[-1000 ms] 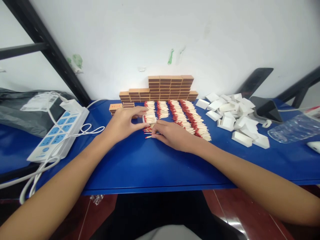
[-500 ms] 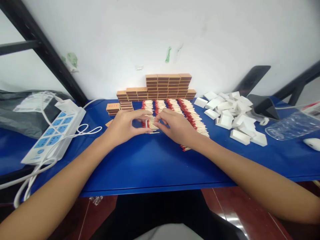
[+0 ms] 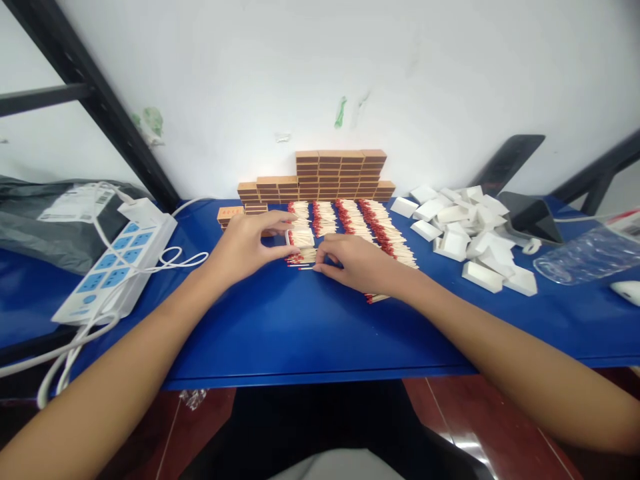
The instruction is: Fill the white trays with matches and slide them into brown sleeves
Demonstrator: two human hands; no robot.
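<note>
My left hand [image 3: 246,241] grips the left end of a small white matchbox tray [image 3: 288,237], thumb in front and fingers behind. Red-tipped matches [image 3: 302,238] lie inside it, side by side. Just to the right, my right hand [image 3: 347,260] is closed in a pinch at the tail of a single match [image 3: 306,269] low on the table. More loose matches lie under and in front of the tray. Rows of red-headed matches [image 3: 351,220] spread behind and beside my right hand, which covers part of them.
Brown matchboxes [image 3: 340,175] are stacked against the wall, with a smaller stack [image 3: 230,215] by my left hand. White empty trays [image 3: 465,220] are heaped at right, near a clear plastic bottle [image 3: 585,257]. A power strip [image 3: 117,263] with cables lies left on the blue table [image 3: 300,340].
The tray has tipped so its matches face up toward me. My right hand has drawn slightly down and away from it, to a match on the table.
</note>
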